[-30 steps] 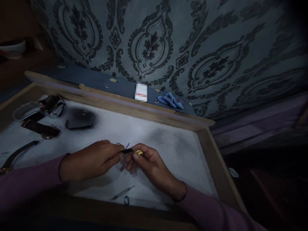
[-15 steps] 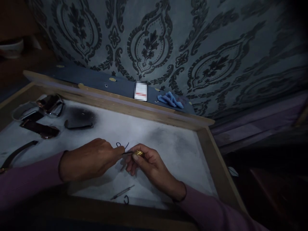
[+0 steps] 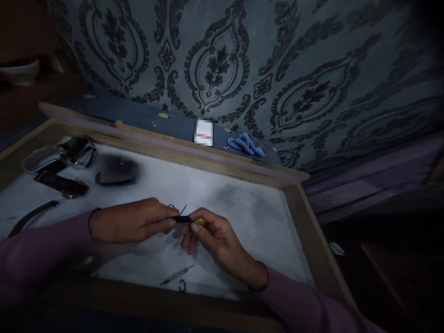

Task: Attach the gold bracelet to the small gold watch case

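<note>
Watching two hands work over the rimmed, white-surfaced tabletop (image 3: pixel 253 208); light's poor. Right grip (image 3: pixel 225 238) is pinching a small gold-colored piece (image 3: pixel 200 222), thumb over part of it, so the full shape is unreadable. Left grip (image 3: pixel 132 223) is closed on a flat black strip (image 3: pixel 182 219); near end buried in the fingers, far end right up at the gold piece. Can't tell if they're joined. Both are held between the hands, above the surface. Thin dark cord (image 3: pixel 183 210) shows just behind, partly blocked by left fingers. Nearer the front edge: slim metallic tool (image 3: pixel 176 274), tip type too small to call, and a dark open ring (image 3: pixel 182 285) beside it. Far left, a watch (image 3: pixel 62 184) lies near a clear round dish (image 3: pixel 27 162), details lost in shadow. Curved dark strap (image 3: pixel 34 216) runs behind the left sleeve, lower end covered. White card (image 3: pixel 203 132) by the wall: print pixelated.
</note>
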The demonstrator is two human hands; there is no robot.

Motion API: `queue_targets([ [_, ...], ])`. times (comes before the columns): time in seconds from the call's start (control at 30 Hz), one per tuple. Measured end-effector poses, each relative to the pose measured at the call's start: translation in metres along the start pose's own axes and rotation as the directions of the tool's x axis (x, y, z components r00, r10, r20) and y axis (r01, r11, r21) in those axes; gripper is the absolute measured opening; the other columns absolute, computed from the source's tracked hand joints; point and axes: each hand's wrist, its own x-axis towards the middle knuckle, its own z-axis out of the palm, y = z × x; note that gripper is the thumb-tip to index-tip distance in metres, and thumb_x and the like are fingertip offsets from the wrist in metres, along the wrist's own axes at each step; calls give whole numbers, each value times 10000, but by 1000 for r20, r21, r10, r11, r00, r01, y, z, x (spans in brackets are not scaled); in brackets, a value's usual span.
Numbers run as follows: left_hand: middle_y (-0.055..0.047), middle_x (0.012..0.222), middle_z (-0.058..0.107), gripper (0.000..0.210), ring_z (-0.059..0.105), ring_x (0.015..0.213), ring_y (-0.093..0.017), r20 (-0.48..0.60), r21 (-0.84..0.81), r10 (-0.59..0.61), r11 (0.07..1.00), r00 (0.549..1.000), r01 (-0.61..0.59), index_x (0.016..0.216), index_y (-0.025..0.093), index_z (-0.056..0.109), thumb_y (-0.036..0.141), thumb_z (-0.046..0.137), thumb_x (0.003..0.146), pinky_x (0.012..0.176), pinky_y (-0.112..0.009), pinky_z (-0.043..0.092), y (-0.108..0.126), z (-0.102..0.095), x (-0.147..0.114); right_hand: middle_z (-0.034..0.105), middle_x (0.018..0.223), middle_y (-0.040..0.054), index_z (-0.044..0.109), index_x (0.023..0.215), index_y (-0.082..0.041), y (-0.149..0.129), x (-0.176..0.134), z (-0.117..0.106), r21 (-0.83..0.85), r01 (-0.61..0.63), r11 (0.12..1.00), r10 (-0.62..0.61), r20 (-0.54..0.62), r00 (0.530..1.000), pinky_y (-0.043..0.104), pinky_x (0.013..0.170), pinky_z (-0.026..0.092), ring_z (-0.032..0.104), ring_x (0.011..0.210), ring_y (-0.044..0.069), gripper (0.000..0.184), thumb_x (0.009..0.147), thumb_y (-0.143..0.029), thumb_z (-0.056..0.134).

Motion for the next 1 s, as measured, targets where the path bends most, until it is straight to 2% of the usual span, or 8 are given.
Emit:
queue_targets([
  [0.27, -11, 771, 624, 300, 574, 713, -149, -35, -47, 45, 998, 998, -47, 907, 157, 617, 298, 361, 974, 679, -224, 418, 1, -1, 1, 676, 816, 29, 604, 953, -166, -1, 1, 0, 33, -24, 999, 24, 1, 1000, 249, 585, 538, 641, 643, 111, 169, 934, -333, 582],
  [0.43, -9, 785, 618, 307, 563, 720, -150, -61, -112, 41, 993, 997, -48, 932, 153, 623, 304, 360, 981, 688, -233, 410, 1, -3, 1, 662, 868, 29, 561, 1133, -206, 2, 1, 1, 31, 47, 998, -46, -36, 998, 254, 581, 521, 645, 707, 131, 223, 937, -310, 574],
  [0.67, 27, 692, 490, 307, 472, 662, -112, -188, -257, -12, 966, 982, -37, 796, 160, 553, 336, 377, 976, 623, -211, 375, 0, 7, 6, 621, 971, 47, 507, 1246, -248, 2, -1, 0, -145, 146, 979, -158, -71, 985, 271, 625, 485, 611, 805, 149, 275, 973, -276, 492],
  [0.73, 45, 636, 444, 296, 426, 585, -94, -190, -368, -54, 930, 980, -20, 805, 160, 551, 347, 392, 970, 555, -199, 351, 2, 12, 8, 608, 980, 50, 489, 1279, -253, 1, -2, -1, -224, 158, 962, -179, -78, 981, 289, 662, 489, 594, 838, 161, 299, 981, -271, 466],
  [0.87, 90, 520, 383, 264, 302, 425, -69, -160, -643, -177, 765, 971, 34, 858, 168, 515, 395, 415, 951, 414, -189, 259, 8, 24, 13, 581, 1001, 43, 425, 1347, -282, -1, -4, 1, -365, 172, 915, -220, -92, 971, 346, 806, 488, 573, 918, 180, 362, 988, -232, 427],
  [1.0, 90, 517, 418, 227, 309, 387, -57, -175, -775, -244, 632, 954, 19, 846, 178, 487, 390, 447, 916, 377, -178, 228, 9, 35, 19, 560, 1064, 47, 317, 1426, -307, 0, -6, 2, -446, 175, 878, -249, -113, 962, 371, 886, 473, 566, 954, 180, 458, 989, -181, 373],
])
